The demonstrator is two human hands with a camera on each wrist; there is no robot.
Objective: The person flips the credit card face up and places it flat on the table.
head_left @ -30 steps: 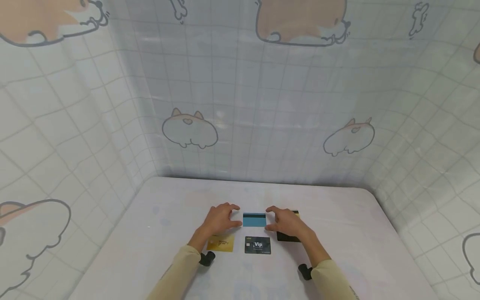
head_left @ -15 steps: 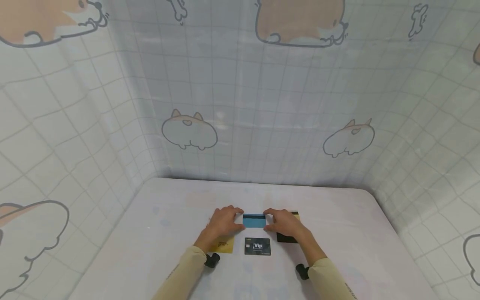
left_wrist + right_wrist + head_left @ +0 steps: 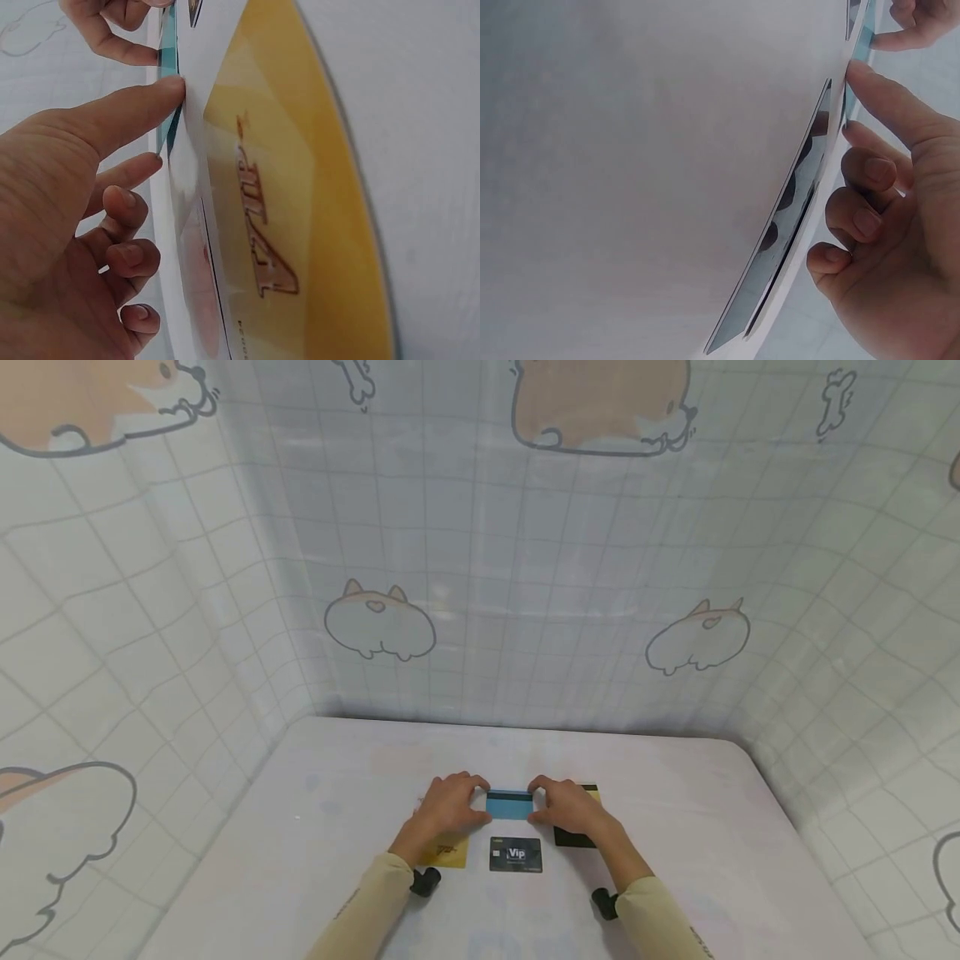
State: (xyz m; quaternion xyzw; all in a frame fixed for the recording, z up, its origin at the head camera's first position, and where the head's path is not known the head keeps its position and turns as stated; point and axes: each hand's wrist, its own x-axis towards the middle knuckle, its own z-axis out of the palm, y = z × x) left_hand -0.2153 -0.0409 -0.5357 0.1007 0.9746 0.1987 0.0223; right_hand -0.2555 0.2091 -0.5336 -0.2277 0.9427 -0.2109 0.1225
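Note:
A blue card with a black stripe [image 3: 509, 808] lies crosswise between the two hands in the head view. The left hand [image 3: 448, 803] pinches its left end with thumb and index finger at the corners, and the right hand [image 3: 572, 806] grips the right end the same way. Both wrist views show the remaining fingers loosely curled, apart from the card. Nearer the person is a dark card marked Vip [image 3: 516, 855]. A gold card [image 3: 448, 852] sits partly under the left wrist. Beneath the right hand, a black card [image 3: 573, 838] and a yellow, black-striped card [image 3: 592, 791] are mostly hidden.
A white table [image 3: 360, 752] bears the cards. Behind it rises a grid-patterned curtain [image 3: 525, 668] with cartoon dogs, which also covers both sides. Small black devices [image 3: 426, 882] sit at the wrists. In the right wrist view, a glossy card [image 3: 784, 232] mirrors the fingers.
Both hands have moved inward, and their thumbs and index fingers now pinch the blue card's ends, where a gap showed one second ago. The other cards stay in place.

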